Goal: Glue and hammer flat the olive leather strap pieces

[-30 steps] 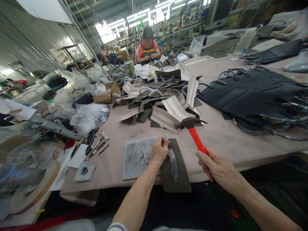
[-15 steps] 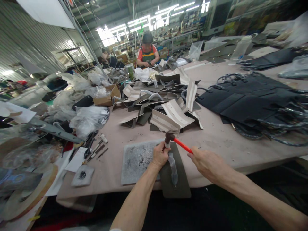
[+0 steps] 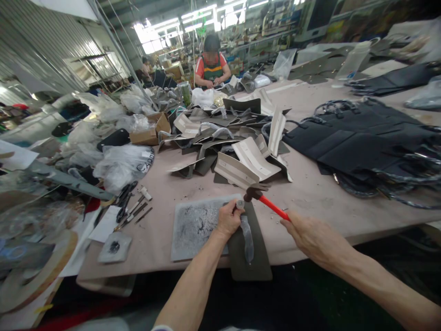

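My left hand (image 3: 229,218) is closed around an upright metal punch (image 3: 240,203), whose round top shows above the fingers. Its lower end is hidden by the hand. Beneath lies a dark olive panel (image 3: 257,248) with a plastic-wrapped handle (image 3: 247,239), partly over a worn grey board (image 3: 195,230) and overhanging the table's front edge. In my right hand (image 3: 305,232) is a hammer (image 3: 274,207) with a red handle. The dark hammer head is just right of the punch top, apparently a little away from it.
Several olive panels with pale backs (image 3: 237,168) are heaped beyond the board. Black bags (image 3: 365,142) lie to the right. Scissors (image 3: 126,200), slim tools and a small pad (image 3: 115,247) are at left. A co-worker (image 3: 212,69) sits across the table (image 3: 310,193).
The hammer head has moved from the punch top to its right, and my right hand has shifted right with it. My left hand stays on the punch. The view has tilted slightly.
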A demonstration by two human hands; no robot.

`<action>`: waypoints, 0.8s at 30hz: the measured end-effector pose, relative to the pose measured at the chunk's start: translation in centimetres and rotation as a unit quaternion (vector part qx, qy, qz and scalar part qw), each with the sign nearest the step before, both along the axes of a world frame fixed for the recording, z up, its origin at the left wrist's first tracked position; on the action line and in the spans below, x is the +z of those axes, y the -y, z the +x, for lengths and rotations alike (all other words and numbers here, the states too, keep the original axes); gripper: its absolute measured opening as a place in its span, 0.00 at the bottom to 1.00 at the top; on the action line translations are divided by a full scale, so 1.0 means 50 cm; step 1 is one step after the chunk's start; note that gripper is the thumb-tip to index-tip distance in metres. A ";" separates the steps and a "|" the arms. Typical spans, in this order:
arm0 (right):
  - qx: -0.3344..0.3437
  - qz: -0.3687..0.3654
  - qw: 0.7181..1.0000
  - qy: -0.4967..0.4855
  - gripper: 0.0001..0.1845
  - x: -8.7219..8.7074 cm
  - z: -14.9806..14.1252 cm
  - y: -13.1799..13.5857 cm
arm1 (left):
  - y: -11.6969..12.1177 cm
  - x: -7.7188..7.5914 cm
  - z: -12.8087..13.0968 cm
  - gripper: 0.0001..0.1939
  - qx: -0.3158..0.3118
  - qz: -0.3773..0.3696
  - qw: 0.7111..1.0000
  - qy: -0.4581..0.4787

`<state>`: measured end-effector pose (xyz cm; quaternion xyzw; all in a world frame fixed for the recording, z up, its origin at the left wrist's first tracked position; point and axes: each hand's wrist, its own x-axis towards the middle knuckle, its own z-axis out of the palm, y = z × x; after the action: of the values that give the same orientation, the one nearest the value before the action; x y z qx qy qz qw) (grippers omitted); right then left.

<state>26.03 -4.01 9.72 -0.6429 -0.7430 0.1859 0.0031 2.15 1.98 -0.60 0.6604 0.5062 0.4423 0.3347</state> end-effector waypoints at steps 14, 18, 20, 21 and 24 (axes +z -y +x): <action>-0.017 0.124 0.967 -0.221 0.21 -0.097 -0.164 0.027 | -0.005 -0.009 0.000 0.05 0.031 -0.029 0.998 0.036; -0.007 0.013 0.993 -0.113 0.17 -0.089 -0.247 0.043 | -0.025 -0.015 0.003 0.09 0.122 -0.087 0.969 0.197; -0.014 0.001 0.997 -0.080 0.17 -0.090 -0.258 0.045 | -0.035 -0.015 0.000 0.11 0.167 -0.103 0.941 0.276; -0.017 0.003 0.996 -0.085 0.17 -0.090 -0.257 0.044 | -0.037 -0.014 -0.004 0.12 0.175 -0.102 0.934 0.295; -0.033 0.012 0.988 -0.150 0.19 -0.085 -0.235 0.041 | -0.031 -0.008 -0.030 0.12 0.162 -0.081 0.944 0.276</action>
<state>14.27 -6.06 5.48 -0.6323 -0.7145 0.2706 0.1282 0.64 3.53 -0.99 0.3920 0.5282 0.6132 0.4374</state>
